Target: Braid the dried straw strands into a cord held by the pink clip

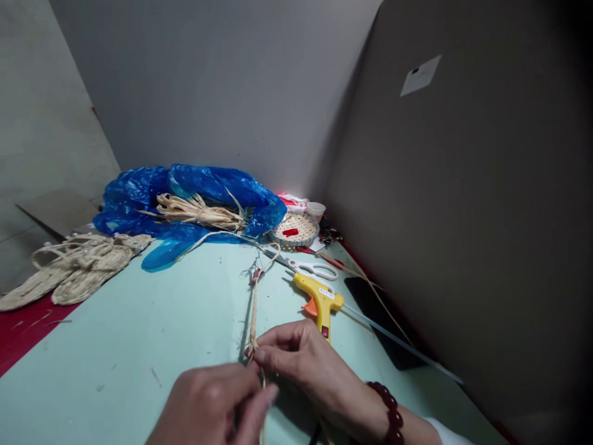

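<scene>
A thin braided raffia cord (253,309) runs down the middle of the table towards me. My right hand (308,361), with a dark red bead bracelet (393,411) at the wrist, pinches the cord's near end between thumb and forefinger. Close beside it on the left is my left hand (208,402), somewhat blurred, its fingers curled around a loose strand below the braid. The strand's exact place in those fingers is partly hidden. At the cord's far end lies a small dark red piece (256,276), perhaps a clip.
Right of the cord lie a yellow glue gun (319,293) with a long glue stick, white-handled scissors (315,269) and a black flat object (384,321). Behind are a woven basket (296,238) and a blue plastic bag (139,198) with a raffia bundle (199,212). Woven slippers (92,266) lie left.
</scene>
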A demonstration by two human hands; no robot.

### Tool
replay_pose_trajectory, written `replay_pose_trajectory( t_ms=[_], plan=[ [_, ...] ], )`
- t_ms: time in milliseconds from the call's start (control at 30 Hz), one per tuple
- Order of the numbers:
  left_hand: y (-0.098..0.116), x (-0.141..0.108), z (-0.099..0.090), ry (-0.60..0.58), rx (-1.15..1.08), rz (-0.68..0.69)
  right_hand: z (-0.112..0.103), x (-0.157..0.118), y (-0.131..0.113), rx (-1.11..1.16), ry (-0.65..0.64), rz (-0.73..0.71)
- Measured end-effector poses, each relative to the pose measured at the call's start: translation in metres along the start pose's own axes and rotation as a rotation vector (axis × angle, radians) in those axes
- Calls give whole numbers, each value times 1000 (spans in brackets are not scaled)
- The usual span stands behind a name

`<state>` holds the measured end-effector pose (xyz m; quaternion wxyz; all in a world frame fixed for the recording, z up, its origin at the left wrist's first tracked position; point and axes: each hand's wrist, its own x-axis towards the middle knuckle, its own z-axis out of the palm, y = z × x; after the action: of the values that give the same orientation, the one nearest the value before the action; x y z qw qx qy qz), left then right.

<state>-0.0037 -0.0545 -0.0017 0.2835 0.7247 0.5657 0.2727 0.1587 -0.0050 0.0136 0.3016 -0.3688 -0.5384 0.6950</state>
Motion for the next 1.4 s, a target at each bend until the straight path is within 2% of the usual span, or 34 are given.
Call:
replay_pose_trajectory(
  t_ms=[100, 133, 200, 233, 300, 367, 467, 600, 667, 900, 1033, 1167, 1300, 1400],
  plan=[
    [3, 7, -17, 150, -178, -182, 0, -2, 0, 40, -39, -58],
    [4, 10, -20, 129, -301, -244, 0, -2, 0, 31, -54, -84],
    [5, 16, -20, -93, -658, -282, 0, -2, 3, -18, -93, -141],
    [5, 18, -17, -158, -813, -296, 0, -2, 4, -62, -108, -171],
    [4, 21, -7, -211, -1028, -347, 0, -2, 8, -196, -98, -209],
    [-1, 23, 3, -230, -1099, -405, -1, -4, 11, -357, -38, -212],
    [-11, 23, 8, -256, -976, -379, -2, -8, 14, -509, 25, -218],
    [-13, 21, 1, -161, -663, -322, -3, -14, 10, -680, 16, -237],
    [-8, 20, -3, -125, -576, -309, -4, -17, 6, -784, -3, -235],
    [-1, 21, -2, -96, -575, -314, 0, -22, -4, -999, -13, -172],
    [-7, 20, 0, -125, -623, -359, -3, -22, -7, -1053, -64, -168],
    [-9, 19, 2, -152, -542, -379, -9, -23, -10, -1046, -24, -123],
    [-5, 18, 3, -130, -374, -320, -8, -25, -11, -927, -26, -214],
    [-4, 18, 2, -129, -402, -298, -2, -23, -6, -917, -102, -299]
  ],
)
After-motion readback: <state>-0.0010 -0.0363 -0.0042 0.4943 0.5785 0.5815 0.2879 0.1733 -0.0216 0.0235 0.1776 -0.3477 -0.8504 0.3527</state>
